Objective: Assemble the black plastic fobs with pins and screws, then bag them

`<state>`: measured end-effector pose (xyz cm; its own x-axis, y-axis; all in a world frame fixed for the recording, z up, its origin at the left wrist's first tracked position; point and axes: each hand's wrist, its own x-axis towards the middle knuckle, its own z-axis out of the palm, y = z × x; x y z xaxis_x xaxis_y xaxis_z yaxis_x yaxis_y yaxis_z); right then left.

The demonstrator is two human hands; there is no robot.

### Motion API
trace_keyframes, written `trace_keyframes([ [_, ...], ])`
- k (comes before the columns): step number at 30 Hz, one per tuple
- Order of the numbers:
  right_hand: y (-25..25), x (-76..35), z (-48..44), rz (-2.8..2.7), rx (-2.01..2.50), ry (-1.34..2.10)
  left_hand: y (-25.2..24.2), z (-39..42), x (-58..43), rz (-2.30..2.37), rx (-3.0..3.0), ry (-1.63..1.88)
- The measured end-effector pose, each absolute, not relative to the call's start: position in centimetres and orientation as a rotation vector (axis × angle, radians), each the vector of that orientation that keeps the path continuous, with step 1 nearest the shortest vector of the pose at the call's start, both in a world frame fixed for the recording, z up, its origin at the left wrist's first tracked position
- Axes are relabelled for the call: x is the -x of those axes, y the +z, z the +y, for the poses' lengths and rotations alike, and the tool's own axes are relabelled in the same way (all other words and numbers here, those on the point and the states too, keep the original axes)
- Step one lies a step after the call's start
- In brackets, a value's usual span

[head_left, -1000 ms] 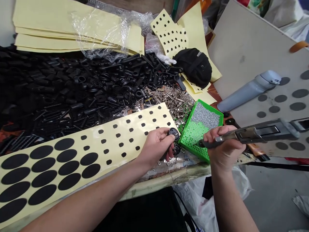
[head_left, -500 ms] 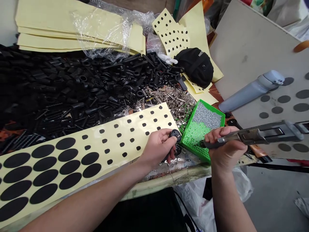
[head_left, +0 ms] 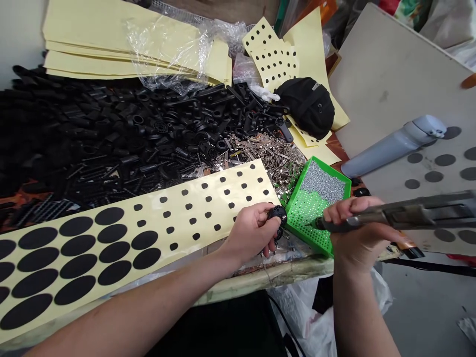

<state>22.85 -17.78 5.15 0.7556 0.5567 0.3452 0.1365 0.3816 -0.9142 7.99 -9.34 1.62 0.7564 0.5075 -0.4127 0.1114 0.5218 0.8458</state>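
Pinched in my left hand (head_left: 253,229) is a round black plastic part (head_left: 277,215), held near the left edge of the green tray. My right hand (head_left: 351,230) wraps round a long grey power screwdriver (head_left: 405,212), its tip pointing left over the tray. The green tray (head_left: 317,245) has a perforated grid, and small silvery screws (head_left: 323,181) are heaped at its far end. A yellow sheet (head_left: 219,233) with black dots and larger black discs lies left of my left hand.
Black plastic parts (head_left: 111,124) are piled across the back left. Loose metal strips (head_left: 277,151) lie behind the tray. Farther back are yellow sheets (head_left: 92,29), clear plastic wrap (head_left: 167,54) and a black cloth item (head_left: 307,106). A grey-blue tube (head_left: 390,146) leans at the right.
The whole view has shifted slightly, so things sit a little farther right and lower. The round black part has turned a little in my left hand; the screwdriver is still held over the tray.
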Motion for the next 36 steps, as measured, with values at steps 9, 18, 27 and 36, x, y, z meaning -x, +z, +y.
trace_keyframes([
  [9, 8.5, -20.8, -16.2, -0.882, 0.964, 0.218, 1.0, -9.6, -8.2, 0.690, -1.040, 0.276],
  [18, 8.1, -19.2, -14.0, -0.880, 1.029, 0.232, 1.7, -9.3, -8.3, 0.701, -1.025, 0.267],
  [27, 8.6, -18.3, -13.6, -0.892, 1.099, 0.264, 1.0, -9.8, -8.2, 0.668, -1.058, 0.305],
  [36, 8.0, -18.4, -13.5, -0.908, 1.005, 0.342, 0.8, -9.9, -8.0, 0.749, -1.374, 0.462],
])
